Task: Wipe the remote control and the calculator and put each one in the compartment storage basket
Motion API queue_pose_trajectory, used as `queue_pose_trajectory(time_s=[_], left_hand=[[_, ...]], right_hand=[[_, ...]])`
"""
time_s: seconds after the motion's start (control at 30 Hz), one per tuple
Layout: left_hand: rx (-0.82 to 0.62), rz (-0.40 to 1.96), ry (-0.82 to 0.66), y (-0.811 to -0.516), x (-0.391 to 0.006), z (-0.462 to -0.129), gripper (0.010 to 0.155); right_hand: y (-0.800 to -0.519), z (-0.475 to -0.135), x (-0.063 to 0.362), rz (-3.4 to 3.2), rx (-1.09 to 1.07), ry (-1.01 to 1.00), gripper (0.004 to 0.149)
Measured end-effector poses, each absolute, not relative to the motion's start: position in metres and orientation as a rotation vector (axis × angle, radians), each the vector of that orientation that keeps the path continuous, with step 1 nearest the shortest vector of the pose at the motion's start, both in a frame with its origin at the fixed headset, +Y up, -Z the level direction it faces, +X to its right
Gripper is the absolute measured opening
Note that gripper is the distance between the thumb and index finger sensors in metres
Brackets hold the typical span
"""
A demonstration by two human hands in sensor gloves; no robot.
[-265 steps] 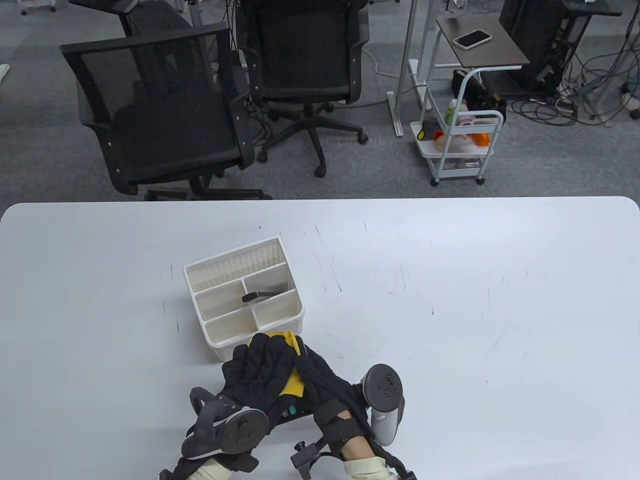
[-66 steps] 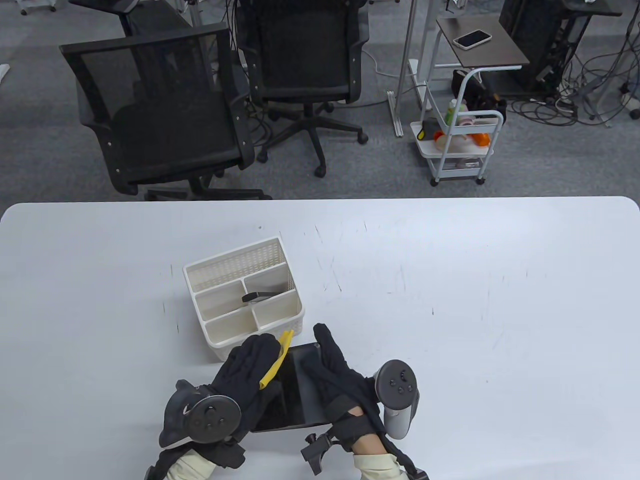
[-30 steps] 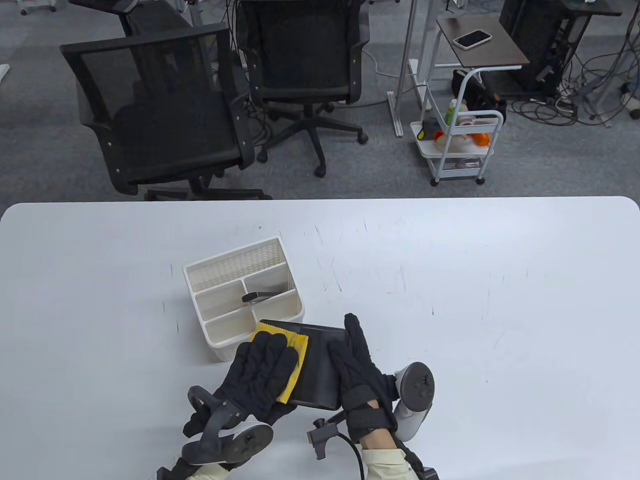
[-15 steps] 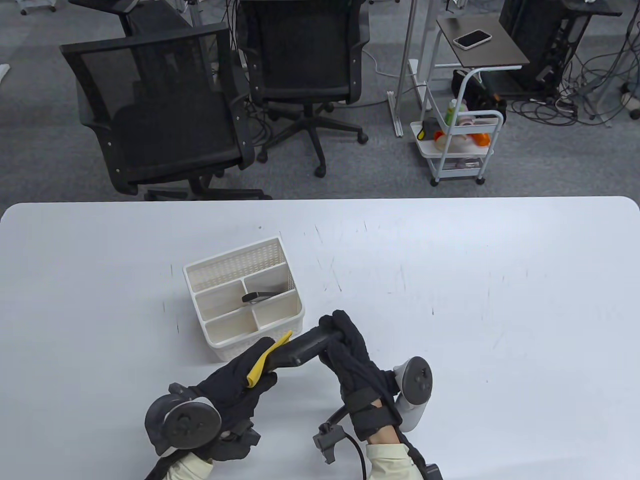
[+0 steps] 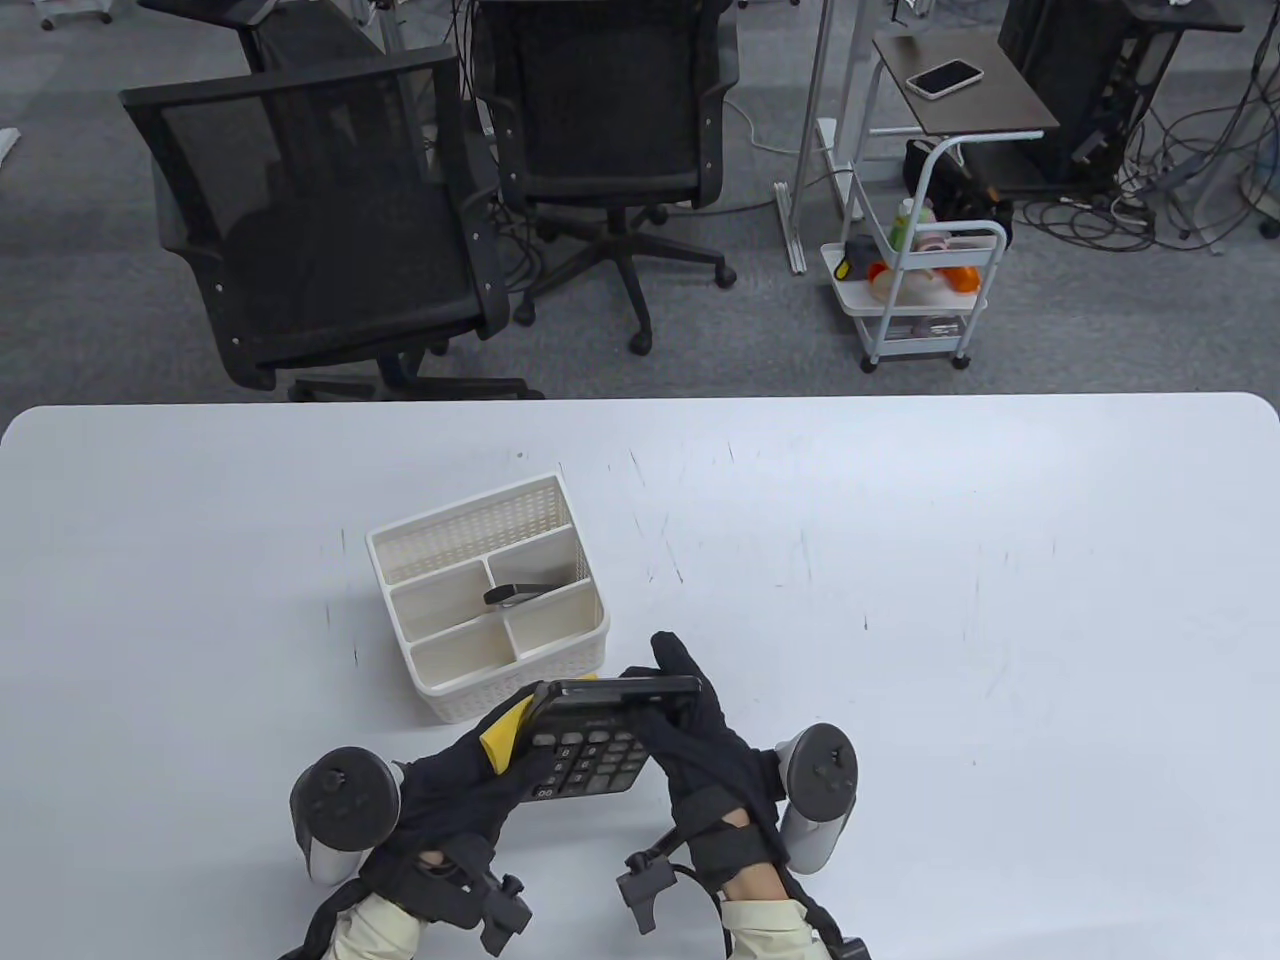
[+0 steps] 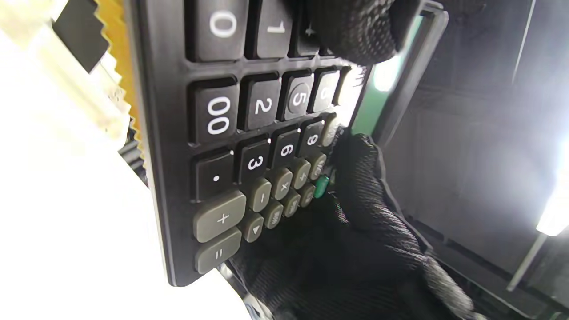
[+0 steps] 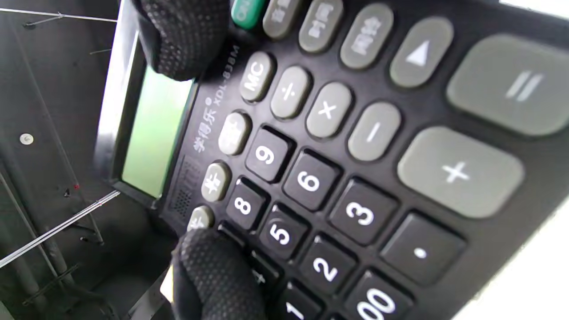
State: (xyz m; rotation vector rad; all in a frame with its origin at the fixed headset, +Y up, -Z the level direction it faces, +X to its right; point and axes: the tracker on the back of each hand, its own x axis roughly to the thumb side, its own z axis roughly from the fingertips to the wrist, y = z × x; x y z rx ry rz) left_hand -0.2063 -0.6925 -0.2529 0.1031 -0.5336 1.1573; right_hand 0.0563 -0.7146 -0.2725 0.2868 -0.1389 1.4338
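Both hands grip the calculator [image 5: 590,745], lifted just beside the compartment storage basket [image 5: 440,690]: the left hand [image 5: 470,775] holds it with the yellow cloth [image 5: 497,742], the right hand [image 5: 690,735] pinches its other side. Gloved thumbs lie on the keys; it may slip if one hand lets go.

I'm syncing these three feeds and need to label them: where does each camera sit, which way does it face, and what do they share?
Table view: high above, looking down at the table and basket; shows the left hand, right hand and cream sleeves.
Left wrist view: on the left wrist, close to the calculator keys; gloved fingers show.
Right wrist view: on the right wrist, facing the keys and display; gloved fingers show.
Shared: the calculator held by both hands.
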Motion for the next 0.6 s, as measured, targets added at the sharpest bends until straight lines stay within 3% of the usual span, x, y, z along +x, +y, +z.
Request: queue_pose_trajectory(time_s=[0.3,0.5,0.6], left_hand=[[0.131,1.25,-0.601,-0.682,-0.218,-0.251,0.057],[0.204,0.825,-0.622,-0.672,-0.212,-0.245,0.056],[0.223,0.834,-0.645,-0.671,-0.205,-0.241,0.056]], right_hand=[[-0.698,-0.269,0.055,1.739,0.427,-0.195,0.07],[-0.689,-0.262,0.043,1.977,0.529,-0.323,0.075],[-0.688,-0.26,0.034,2.08,0.577,-0.326,0.077]])
